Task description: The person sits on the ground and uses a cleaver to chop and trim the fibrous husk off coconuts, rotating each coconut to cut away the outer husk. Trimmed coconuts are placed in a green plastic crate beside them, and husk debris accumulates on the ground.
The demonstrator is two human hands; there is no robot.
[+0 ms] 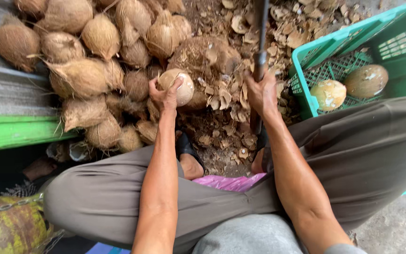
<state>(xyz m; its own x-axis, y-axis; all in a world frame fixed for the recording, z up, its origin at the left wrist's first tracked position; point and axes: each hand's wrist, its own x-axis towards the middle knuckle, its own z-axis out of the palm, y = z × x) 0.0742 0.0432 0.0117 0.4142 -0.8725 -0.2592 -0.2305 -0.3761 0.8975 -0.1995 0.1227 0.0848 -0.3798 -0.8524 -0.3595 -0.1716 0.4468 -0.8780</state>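
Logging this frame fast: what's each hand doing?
Left hand: closed on a partly peeled coconut.
Right hand: closed around a dark tool handle.

there are 2 hands: the left hand (165, 96) and the right hand (261, 94). each hand holds 1 thing: 1 peeled coconut (178, 84) in the left, 1 long tool (261, 42) in the right. there is 1 green crate (325, 47), and 2 peeled coconuts (329, 94) lie in it. the pile of hairy coconuts (85, 51) shows about 20, but some hide behind others, so the count is not sure. the shell bits (287, 33) on the ground are too many to count. 1 stump (203, 56) stands in the middle. 2 feet show, and 1 pink bag (231, 181).
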